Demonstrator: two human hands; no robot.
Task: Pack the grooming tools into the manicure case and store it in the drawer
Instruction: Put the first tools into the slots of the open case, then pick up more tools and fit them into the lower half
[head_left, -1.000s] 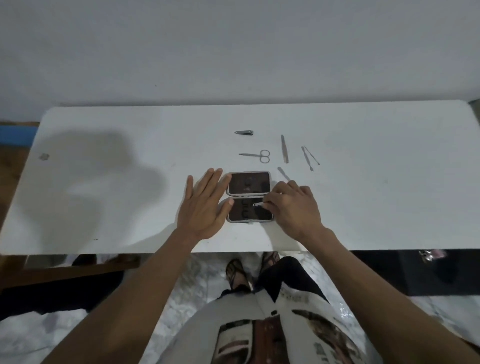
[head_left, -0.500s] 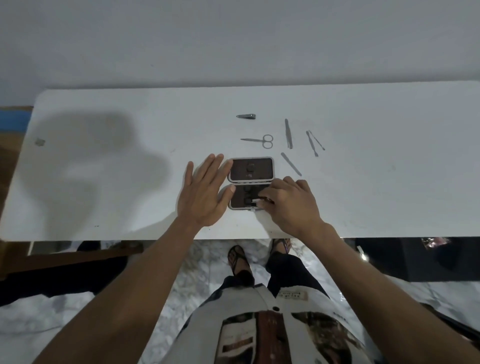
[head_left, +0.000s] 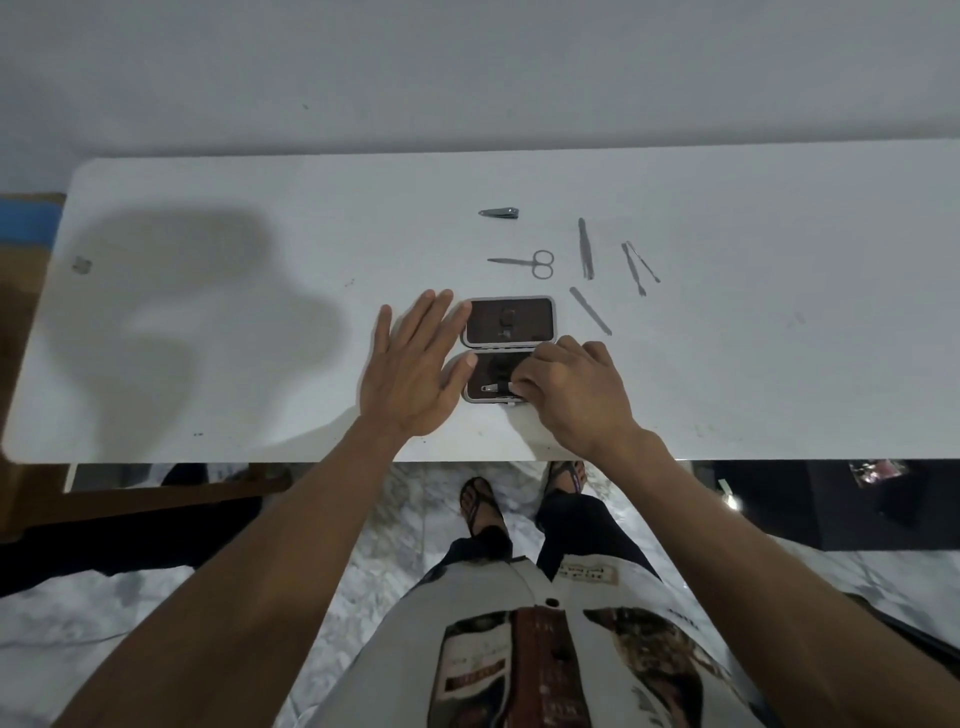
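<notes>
Head view. Step in hand: seating the first tool in the manicure case (head_left: 510, 321), which lies open on the white bench (head_left: 779, 364) near its front edge. Right hand (head_left: 571, 395): fingers pinching a small metal tool (head_left: 496, 387) inside the near half. Left hand (head_left: 415, 369): flat, fingers released, bracing the case's left side.

Next, likely: slide it under its strap.

Loose, beyond case: nail clipper (head_left: 500, 212), scissors (head_left: 524, 262), slim steel implements. Case rounded, grey rim, dark lining.
</notes>
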